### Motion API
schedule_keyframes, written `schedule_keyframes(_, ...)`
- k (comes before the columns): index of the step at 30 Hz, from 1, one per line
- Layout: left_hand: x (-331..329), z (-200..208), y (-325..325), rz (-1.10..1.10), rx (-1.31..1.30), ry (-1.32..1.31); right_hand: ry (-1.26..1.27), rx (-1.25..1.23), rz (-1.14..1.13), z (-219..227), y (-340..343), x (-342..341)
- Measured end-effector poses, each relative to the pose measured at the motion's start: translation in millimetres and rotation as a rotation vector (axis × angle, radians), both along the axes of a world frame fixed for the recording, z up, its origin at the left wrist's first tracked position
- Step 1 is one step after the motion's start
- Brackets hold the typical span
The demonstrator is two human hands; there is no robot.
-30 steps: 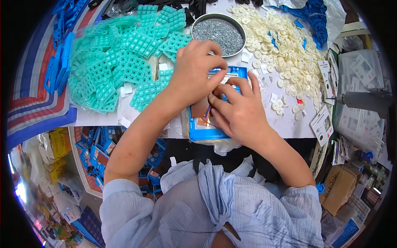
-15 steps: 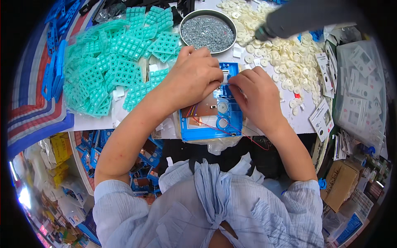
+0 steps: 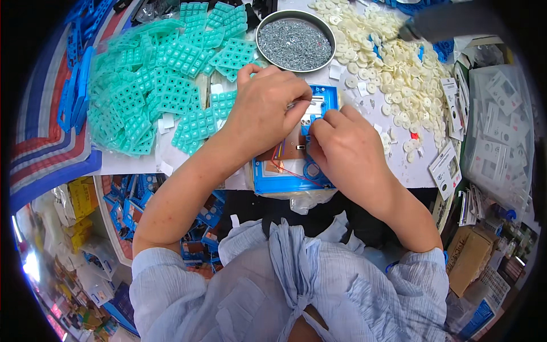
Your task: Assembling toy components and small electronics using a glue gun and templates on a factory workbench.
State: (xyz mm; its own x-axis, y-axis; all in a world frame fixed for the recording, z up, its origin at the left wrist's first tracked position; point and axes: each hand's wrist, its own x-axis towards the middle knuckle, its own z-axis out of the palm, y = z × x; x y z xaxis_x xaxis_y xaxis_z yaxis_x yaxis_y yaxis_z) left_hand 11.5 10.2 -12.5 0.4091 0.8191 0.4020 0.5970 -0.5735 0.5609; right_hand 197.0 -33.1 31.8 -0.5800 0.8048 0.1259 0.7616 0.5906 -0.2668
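Note:
In front of me lies a blue plastic casing (image 3: 268, 185), with a brown circuit board (image 3: 293, 138), thin red and coloured wires (image 3: 280, 153) and a small switch on it. My left hand (image 3: 263, 108) is over its upper left part, thumb and forefinger pinched together near a pale strip. A small shiny bit shows at those fingertips, too small to name. My right hand (image 3: 354, 148) reaches in over the right side, fingers bent down and closed. Its fingertips are mostly hidden, so what they hold cannot be made out.
Beyond the casing stands a round metal dish (image 3: 302, 69) of small screws. Teal rubber keypads (image 3: 174, 94) are heaped left, cream plastic discs (image 3: 393, 62) right. A dark, blurred tool (image 3: 456, 23) hangs at upper right. Printed white panels (image 3: 444, 168) lie near the right edge.
My left hand has shifted slightly right, and my right hand has come lower and nearer over the casing. The dark tool appears farther right and higher. The whole view has shifted a little.

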Motion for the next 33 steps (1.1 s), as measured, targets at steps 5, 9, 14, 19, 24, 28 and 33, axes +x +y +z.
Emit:
schedule_keyframes(5, -0.3, 14.3, -0.6, -0.072, -0.159, -0.049, 0.092, -0.051, -0.002, -4.7, -6.9, 3.8)
schedule_keyframes(9, -0.2, 15.4, 0.0, -0.144, 0.012, 0.209, 0.105, -0.005, -0.004, -12.2, -11.1, 4.8)
schedule_keyframes(14, 9.9, 23.7, 2.6, -0.217, 0.234, 0.451, 0.113, 0.004, -0.006, -13.9, -11.5, 6.5)
schedule_keyframes(19, 22.8, 31.9, 8.5, -0.374, 0.265, 0.645, 0.145, 0.058, -0.014, -18.4, -11.2, 6.7)
schedule_keyframes(24, 32.3, 38.8, 11.8, -0.489, 0.181, 0.699, 0.191, 0.039, -0.023, -20.6, -13.5, 10.5)
schedule_keyframes(28, 37.3, 40.7, 16.0, -0.542, 0.095, 0.742, 0.195, 0.046, -0.067, -20.9, -15.7, 11.2)
schedule_keyframes(33, 42.0, 61.6, 28.7, -0.448, -0.174, 0.786, 0.183, 0.156, -0.068, -18.4, -9.5, 11.0)
